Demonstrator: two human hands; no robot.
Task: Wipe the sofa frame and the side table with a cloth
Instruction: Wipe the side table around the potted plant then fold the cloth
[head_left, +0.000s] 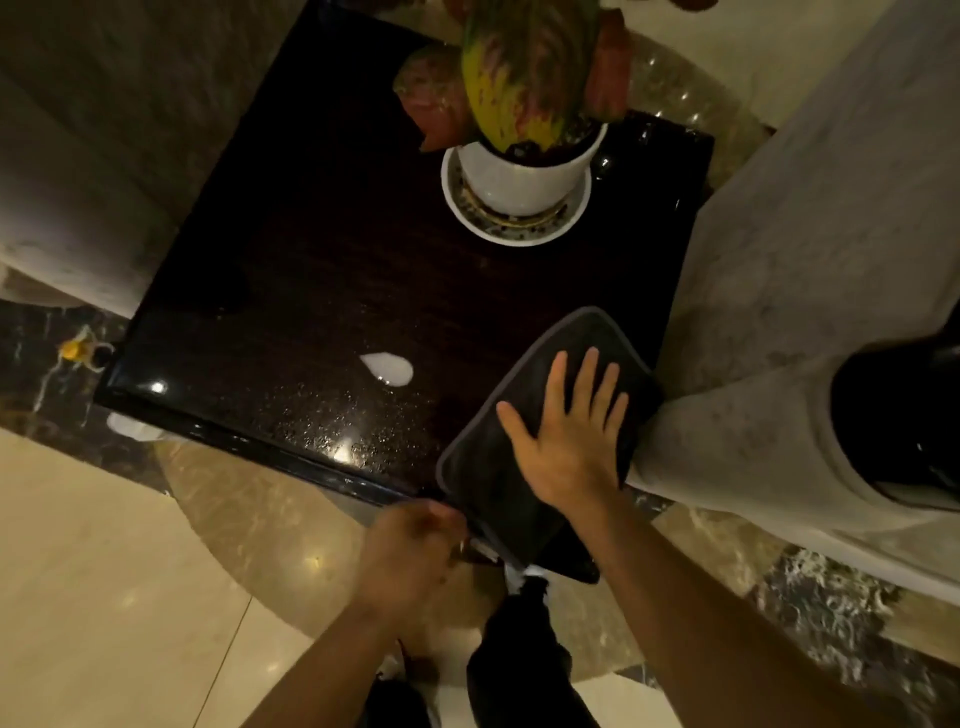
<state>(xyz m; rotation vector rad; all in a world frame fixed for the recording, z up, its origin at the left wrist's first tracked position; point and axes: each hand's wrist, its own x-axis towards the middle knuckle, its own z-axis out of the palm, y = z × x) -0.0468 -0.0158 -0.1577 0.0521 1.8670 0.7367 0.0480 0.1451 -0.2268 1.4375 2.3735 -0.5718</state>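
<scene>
A dark cloth (519, 488) with a grey border lies on the near right corner of the glossy dark side table (322, 270). My right hand (566, 436) rests flat on it, fingers spread. At the table's near edge, my left hand (410, 556) pinches the cloth's near edge, where the cloth hangs over. Fine droplets and a bright ceiling-light reflection (387, 368) show on the tabletop left of the cloth. A grey upholstered sofa arm (810, 291) touches the table's right side.
A potted plant in a white pot (524, 171) on a saucer stands at the far right of the table. Another grey sofa arm (78, 171) flanks the left side. A dark glossy panel (904, 421) caps the right sofa arm. The floor is polished marble (104, 571).
</scene>
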